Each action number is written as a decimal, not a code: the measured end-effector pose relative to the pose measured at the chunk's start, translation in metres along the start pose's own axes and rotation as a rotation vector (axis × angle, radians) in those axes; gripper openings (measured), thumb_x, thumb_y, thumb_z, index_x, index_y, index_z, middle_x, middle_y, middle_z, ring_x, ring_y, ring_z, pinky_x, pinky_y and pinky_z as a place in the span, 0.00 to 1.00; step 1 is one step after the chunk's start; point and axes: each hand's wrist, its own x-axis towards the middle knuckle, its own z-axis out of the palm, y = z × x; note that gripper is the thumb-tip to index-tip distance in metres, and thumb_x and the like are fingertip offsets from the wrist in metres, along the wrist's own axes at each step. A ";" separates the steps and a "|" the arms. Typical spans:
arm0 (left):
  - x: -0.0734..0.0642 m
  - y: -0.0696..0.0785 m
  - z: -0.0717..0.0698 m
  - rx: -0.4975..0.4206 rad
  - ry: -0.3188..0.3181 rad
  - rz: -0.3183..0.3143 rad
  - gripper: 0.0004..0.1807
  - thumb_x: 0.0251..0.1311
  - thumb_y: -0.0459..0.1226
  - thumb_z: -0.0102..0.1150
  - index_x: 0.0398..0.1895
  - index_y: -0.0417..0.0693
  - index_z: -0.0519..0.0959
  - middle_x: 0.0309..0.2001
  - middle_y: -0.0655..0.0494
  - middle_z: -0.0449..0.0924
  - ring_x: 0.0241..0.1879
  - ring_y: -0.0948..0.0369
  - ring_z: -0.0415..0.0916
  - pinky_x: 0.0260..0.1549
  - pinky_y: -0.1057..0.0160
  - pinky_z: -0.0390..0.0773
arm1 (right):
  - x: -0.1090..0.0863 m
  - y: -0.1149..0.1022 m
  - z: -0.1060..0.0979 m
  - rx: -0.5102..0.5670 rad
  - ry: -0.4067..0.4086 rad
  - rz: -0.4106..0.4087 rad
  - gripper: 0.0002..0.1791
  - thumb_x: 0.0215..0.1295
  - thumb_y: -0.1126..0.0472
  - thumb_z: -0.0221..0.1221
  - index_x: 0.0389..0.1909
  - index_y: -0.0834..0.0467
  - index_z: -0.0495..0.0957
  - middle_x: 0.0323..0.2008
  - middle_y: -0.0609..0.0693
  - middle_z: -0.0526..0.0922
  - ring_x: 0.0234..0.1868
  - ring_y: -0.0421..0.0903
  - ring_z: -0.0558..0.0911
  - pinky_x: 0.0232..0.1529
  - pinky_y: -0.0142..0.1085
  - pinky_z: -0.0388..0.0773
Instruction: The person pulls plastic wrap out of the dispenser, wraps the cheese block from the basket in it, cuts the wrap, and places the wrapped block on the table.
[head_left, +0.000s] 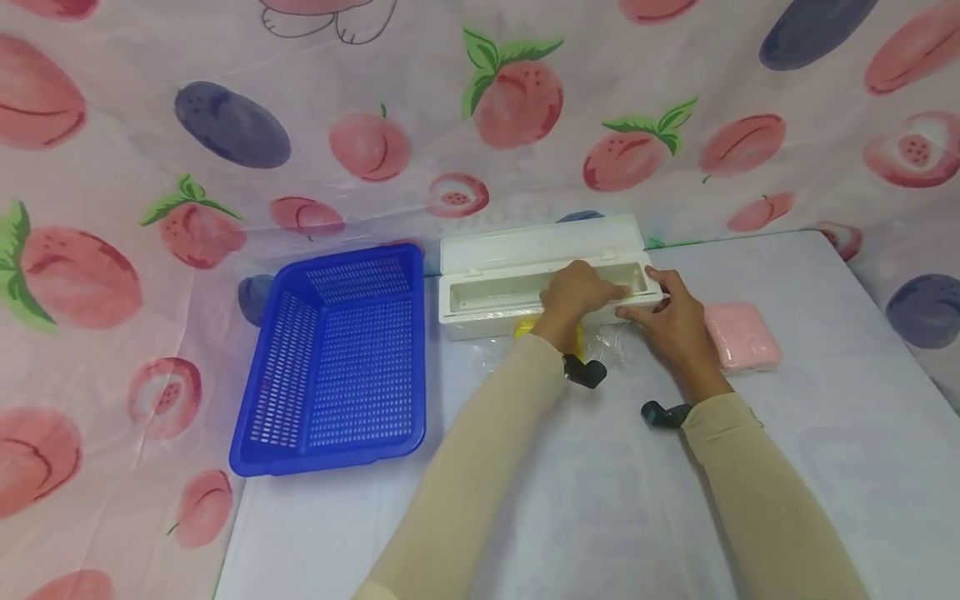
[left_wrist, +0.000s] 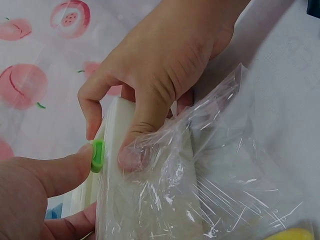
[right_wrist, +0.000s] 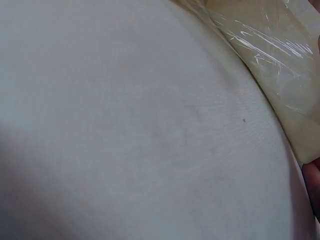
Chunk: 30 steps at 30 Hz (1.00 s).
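A long white cling film dispenser (head_left: 480, 321) lies on the table with its lid (head_left: 540, 237) swung back. Clear film (left_wrist: 165, 195) covers its front wall and trails off onto the table. My left hand (head_left: 573, 287) reaches over the open trough, its thumb against a green slide cutter (left_wrist: 98, 156) on the rim; its other fingers are partly hidden. My right hand (head_left: 675, 321) grips the dispenser's right end, thumb on the film-covered front, fingers round the far side. A yellow item (head_left: 527, 327) shows beside the front wall, partly hidden by the left arm.
To the left stands a blue plastic basket (head_left: 420, 375). Right of my right hand lies a pink plastic-wrapped pack (head_left: 741, 336). A fruit-print cloth (head_left: 367, 148) hangs behind the white-covered table (head_left: 600, 500).
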 end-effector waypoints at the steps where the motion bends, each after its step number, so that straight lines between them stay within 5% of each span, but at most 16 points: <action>1: -0.001 0.000 0.000 -0.004 0.000 -0.002 0.35 0.52 0.68 0.66 0.52 0.54 0.82 0.52 0.61 0.85 0.53 0.57 0.80 0.58 0.46 0.73 | 0.000 0.000 0.000 -0.001 -0.003 0.003 0.50 0.52 0.35 0.71 0.76 0.39 0.61 0.65 0.55 0.76 0.45 0.48 0.76 0.38 0.28 0.73; 14: -0.003 -0.013 -0.007 -0.058 -0.016 0.034 0.32 0.54 0.65 0.67 0.54 0.56 0.84 0.52 0.61 0.84 0.51 0.58 0.79 0.58 0.48 0.74 | -0.001 -0.003 -0.003 -0.022 -0.038 0.055 0.54 0.50 0.28 0.68 0.77 0.36 0.57 0.67 0.55 0.74 0.50 0.52 0.76 0.45 0.37 0.74; 23: -0.004 -0.030 -0.021 -0.135 -0.035 0.074 0.25 0.54 0.59 0.72 0.42 0.50 0.86 0.49 0.57 0.84 0.45 0.59 0.78 0.49 0.60 0.79 | -0.001 -0.005 -0.003 -0.027 -0.044 0.072 0.55 0.49 0.28 0.68 0.78 0.36 0.56 0.68 0.55 0.73 0.50 0.52 0.75 0.45 0.38 0.73; 30: -0.008 -0.042 -0.026 -0.120 -0.004 0.069 0.20 0.52 0.60 0.72 0.26 0.56 0.83 0.35 0.62 0.82 0.36 0.61 0.77 0.37 0.58 0.77 | -0.002 -0.007 -0.006 -0.021 -0.060 0.095 0.56 0.49 0.27 0.68 0.78 0.34 0.55 0.70 0.55 0.71 0.52 0.52 0.74 0.47 0.39 0.73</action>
